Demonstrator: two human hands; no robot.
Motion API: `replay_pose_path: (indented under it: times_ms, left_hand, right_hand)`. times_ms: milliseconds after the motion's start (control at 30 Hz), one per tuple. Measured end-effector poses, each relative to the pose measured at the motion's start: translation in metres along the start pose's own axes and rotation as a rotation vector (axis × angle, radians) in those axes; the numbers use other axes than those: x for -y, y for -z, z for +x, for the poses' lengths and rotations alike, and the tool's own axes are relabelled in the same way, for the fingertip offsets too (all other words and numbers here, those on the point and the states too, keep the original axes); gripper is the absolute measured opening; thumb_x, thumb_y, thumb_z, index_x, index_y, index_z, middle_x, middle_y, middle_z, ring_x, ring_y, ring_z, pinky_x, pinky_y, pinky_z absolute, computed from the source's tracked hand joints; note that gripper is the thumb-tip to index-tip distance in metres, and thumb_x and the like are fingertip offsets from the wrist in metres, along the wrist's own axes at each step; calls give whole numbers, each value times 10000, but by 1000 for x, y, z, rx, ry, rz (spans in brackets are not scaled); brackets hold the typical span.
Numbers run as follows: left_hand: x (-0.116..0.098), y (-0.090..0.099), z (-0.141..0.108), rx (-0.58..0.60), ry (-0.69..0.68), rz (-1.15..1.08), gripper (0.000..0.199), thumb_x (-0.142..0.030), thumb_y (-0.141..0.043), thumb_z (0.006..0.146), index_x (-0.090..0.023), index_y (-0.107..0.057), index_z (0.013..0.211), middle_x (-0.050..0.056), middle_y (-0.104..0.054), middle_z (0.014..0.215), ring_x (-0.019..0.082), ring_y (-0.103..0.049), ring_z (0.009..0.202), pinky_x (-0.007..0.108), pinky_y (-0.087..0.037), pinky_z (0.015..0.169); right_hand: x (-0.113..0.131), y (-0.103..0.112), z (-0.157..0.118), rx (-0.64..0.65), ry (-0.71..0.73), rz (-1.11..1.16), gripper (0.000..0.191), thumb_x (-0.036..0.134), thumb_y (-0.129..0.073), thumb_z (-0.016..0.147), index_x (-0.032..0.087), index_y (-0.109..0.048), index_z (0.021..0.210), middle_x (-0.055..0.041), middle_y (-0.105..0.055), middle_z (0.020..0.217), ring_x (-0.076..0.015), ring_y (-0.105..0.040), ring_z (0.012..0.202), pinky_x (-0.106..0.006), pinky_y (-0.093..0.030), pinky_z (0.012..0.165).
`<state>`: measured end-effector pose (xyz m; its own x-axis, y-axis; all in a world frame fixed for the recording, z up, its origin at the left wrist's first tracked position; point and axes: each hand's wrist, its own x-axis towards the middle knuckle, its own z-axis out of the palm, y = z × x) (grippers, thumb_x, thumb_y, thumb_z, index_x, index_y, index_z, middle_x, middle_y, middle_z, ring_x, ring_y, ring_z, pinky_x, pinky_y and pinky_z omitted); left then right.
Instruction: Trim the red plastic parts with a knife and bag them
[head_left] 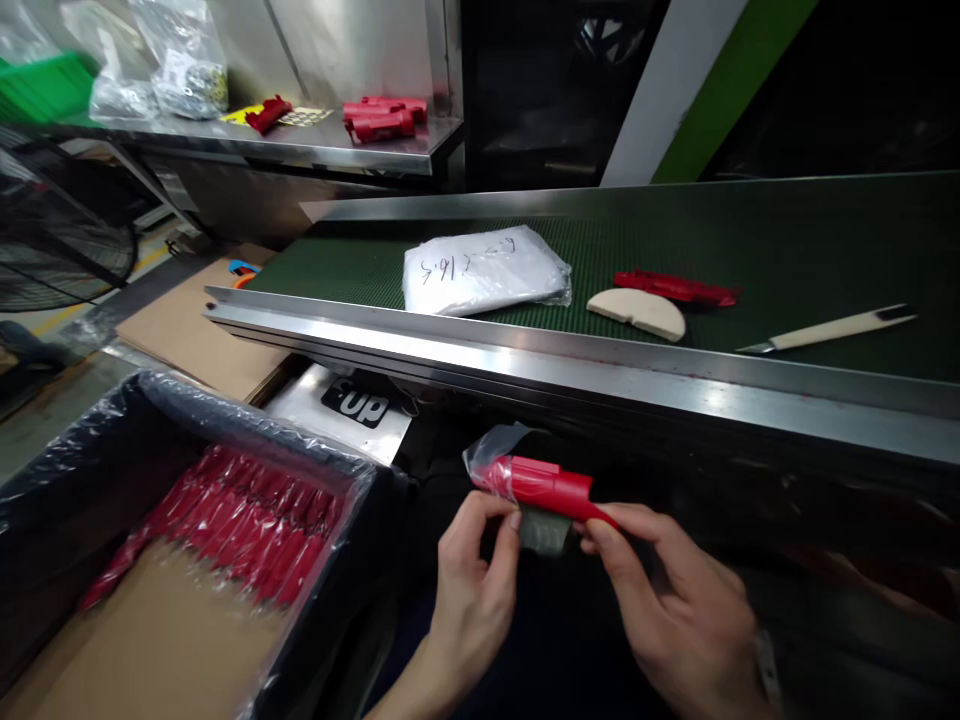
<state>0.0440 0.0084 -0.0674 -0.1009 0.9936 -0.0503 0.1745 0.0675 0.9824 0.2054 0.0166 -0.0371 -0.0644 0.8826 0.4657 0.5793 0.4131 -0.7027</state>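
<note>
A red plastic part (551, 483), roughly tube-shaped, is held over my lap, its left end inside a clear plastic bag (486, 462). The fingers of my left hand (474, 560) pinch the bag's edge below the part. My right hand (667, 590) grips the part's right end between thumb and fingers. A loose flap of the clear bag hangs under the part. To the left, a lined box (360, 500) holds a row of bagged red parts (247, 520) on brown cardboard.
On the green conveyor belt (337, 265) lie a white plastic-wrapped pack (484, 270), a red piece (675, 288), a cream half-round piece (637, 312) and a pointed tool (825, 328). The belt's metal edge (525, 360) runs before me. More red parts (384, 118) lie on the steel table.
</note>
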Motion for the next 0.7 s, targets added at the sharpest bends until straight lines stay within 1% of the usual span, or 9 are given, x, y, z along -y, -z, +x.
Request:
replay_pose_path:
  times_ms: [67,167,233,333,433,500,567,633,700]
  left_hand:
    - [1,-1,-1,-22,-6,8,116,-248,-491,976,-210,-590,929,9,-602,867,146,-568,807,263,-439,766]
    - [-1,8,4,-43,-63,41,108,-242,-477,978,-206,-570,940,15,-577,883,147,-552,819,271,-432,776]
    - [-4,16,8,-28,-103,84,118,-229,-463,979,-200,-562,921,18,-553,875,145,-535,809,275,-421,766]
    - [-6,20,8,44,-145,169,155,-187,-428,975,-189,-558,889,31,-527,854,149,-507,773,286,-397,714]
    - [-8,14,-2,171,-245,222,153,-166,-427,933,-180,-573,890,63,-550,835,183,-505,756,320,-396,689]
    - [-10,10,-9,185,-295,226,157,-172,-416,911,-167,-572,894,81,-566,809,194,-507,728,333,-410,669]
    - [-12,12,-15,132,-317,219,148,-183,-424,903,-154,-569,890,95,-587,817,197,-524,735,342,-437,691]
    - [-13,20,-18,109,-370,218,138,-210,-511,882,-136,-589,968,131,-623,951,233,-566,883,380,-463,823]
    - [-10,32,-22,159,-419,225,371,-247,-627,830,-126,-551,1172,182,-585,1186,303,-543,1086,446,-445,947]
  right_hand:
    - [-4,-3,-3,42,-20,55,196,70,-569,890,186,-620,1039,-18,-678,927,-101,-660,809,-188,-529,744]
    - [-16,2,-1,244,218,5,317,10,-549,865,169,-609,1133,-83,-649,1074,-174,-617,986,-306,-541,852]
    - [-24,9,6,410,344,-74,405,-27,-500,846,168,-590,1189,-116,-616,1154,-219,-570,1058,-375,-551,848]
    - [-28,14,15,589,440,-175,490,-44,-417,801,197,-594,1189,-114,-601,1208,-260,-545,1093,-417,-581,788]
    - [-27,8,16,688,467,-186,470,-6,-395,783,217,-613,1134,-103,-610,1223,-270,-577,1103,-438,-605,787]
    - [-27,0,11,710,470,-109,402,49,-407,831,198,-599,1151,-119,-611,1230,-241,-607,1119,-377,-612,845]
    - [-27,-7,4,676,445,-1,345,119,-430,891,178,-568,1202,-122,-636,1202,-193,-654,1075,-253,-605,855]
    - [-27,-13,-2,607,370,75,318,180,-471,917,205,-565,1220,-86,-677,1143,-182,-698,985,-200,-612,792]
    - [-24,-17,-5,534,266,107,308,201,-543,897,254,-592,1197,-43,-706,1091,-197,-720,908,-213,-628,735]
